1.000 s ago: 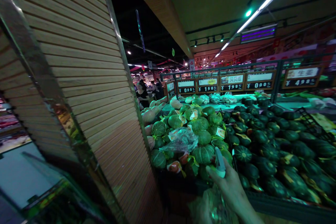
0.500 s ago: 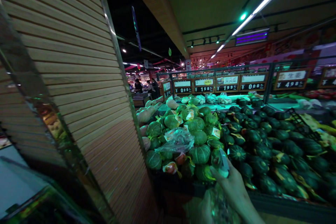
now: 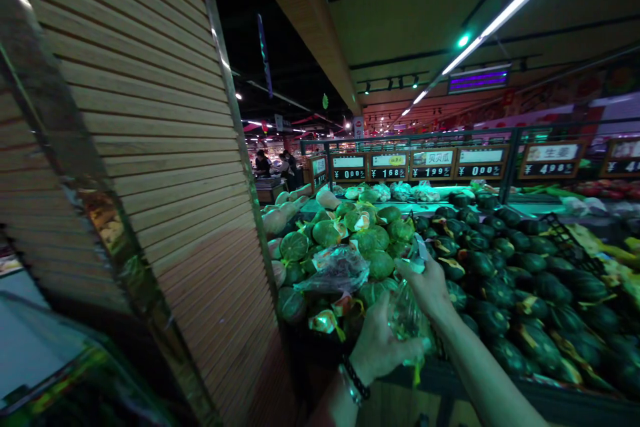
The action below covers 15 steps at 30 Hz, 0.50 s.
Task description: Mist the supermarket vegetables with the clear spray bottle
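Observation:
My right hand (image 3: 431, 288) is closed on the gathered top of a clear plastic bag (image 3: 407, 313), with a pale end sticking up above the fingers. The bag hangs over the front of the green pumpkins (image 3: 383, 263); its contents look green but are hard to make out. My left hand (image 3: 380, 340), with a dark beaded bracelet and a metal band at its wrist, is beside the bag's lower left. Its thumb and fingers are spread apart, and I cannot tell whether they touch the bag.
Another clear plastic bag (image 3: 340, 268) lies on the pumpkins. Dark green squashes (image 3: 500, 290) fill the right side. Price signs (image 3: 433, 165) line the rail behind. A slatted wooden pillar (image 3: 165, 147) stands close on the left. People (image 3: 287, 163) are in the distance.
My right hand has risen with the bag, lifting it higher over the pumpkins. My left hand has come up from the bottom edge and is now in clear view with its fingers spread.

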Motion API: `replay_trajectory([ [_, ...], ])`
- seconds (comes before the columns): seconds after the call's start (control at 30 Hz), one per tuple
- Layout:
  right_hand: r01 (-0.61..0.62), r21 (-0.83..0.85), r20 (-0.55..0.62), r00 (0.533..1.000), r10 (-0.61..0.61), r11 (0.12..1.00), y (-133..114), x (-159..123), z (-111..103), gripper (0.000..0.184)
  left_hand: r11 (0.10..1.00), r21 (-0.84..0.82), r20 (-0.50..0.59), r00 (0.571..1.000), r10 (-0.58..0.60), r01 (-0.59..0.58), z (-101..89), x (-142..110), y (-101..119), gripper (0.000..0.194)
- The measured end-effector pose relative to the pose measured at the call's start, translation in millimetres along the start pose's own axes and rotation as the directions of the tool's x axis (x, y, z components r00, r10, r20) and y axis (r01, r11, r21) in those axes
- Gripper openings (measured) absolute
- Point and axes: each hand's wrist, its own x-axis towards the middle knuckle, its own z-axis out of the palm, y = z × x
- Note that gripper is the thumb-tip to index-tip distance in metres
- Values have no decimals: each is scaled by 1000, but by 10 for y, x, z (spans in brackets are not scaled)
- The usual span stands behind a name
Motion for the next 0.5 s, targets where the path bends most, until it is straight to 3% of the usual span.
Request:
replay_trajectory([
  [0.2, 34, 42, 90, 995, -37, 999, -88, 165, 328, 42, 999, 49, -98, 995, -6, 11, -198, 9, -51, 68],
  [0.33, 50, 55, 110, 992, -56, 997, -152, 15, 535, 35, 1000, 8, -135, 991, 2, -1, -305, -125, -58, 76],
  [0.5, 68, 161, 239, 965, -106, 985, -153, -240, 738, 38, 998, -4, -184, 981, -64, 64, -401, -485, -172, 76],
])
